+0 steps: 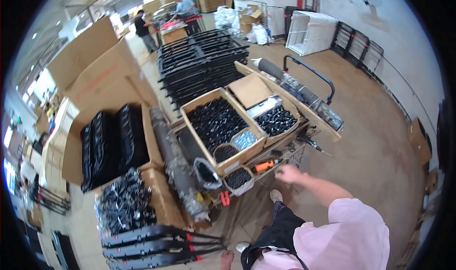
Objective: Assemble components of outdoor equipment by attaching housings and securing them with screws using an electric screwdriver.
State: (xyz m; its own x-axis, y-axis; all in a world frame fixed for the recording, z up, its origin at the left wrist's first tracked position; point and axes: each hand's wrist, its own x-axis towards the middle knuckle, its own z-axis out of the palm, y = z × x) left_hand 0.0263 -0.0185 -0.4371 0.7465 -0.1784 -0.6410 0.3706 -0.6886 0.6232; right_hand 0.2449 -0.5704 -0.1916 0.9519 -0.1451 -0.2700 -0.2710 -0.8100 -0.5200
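The orange tool [265, 166] was aligned roughly nine-to-three, ten o'clock from the nearer, curled right hand [287, 174]; left hand [227, 259] curled; holds couldn't be told.

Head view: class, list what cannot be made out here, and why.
In the head view:
Left hand: partly cut off by the lower edge, grip unclear.
Right hand: too small and blurred to show any grip.
Loose black parts: too small to tell singly.
Carton: floor hidden by black bundles.
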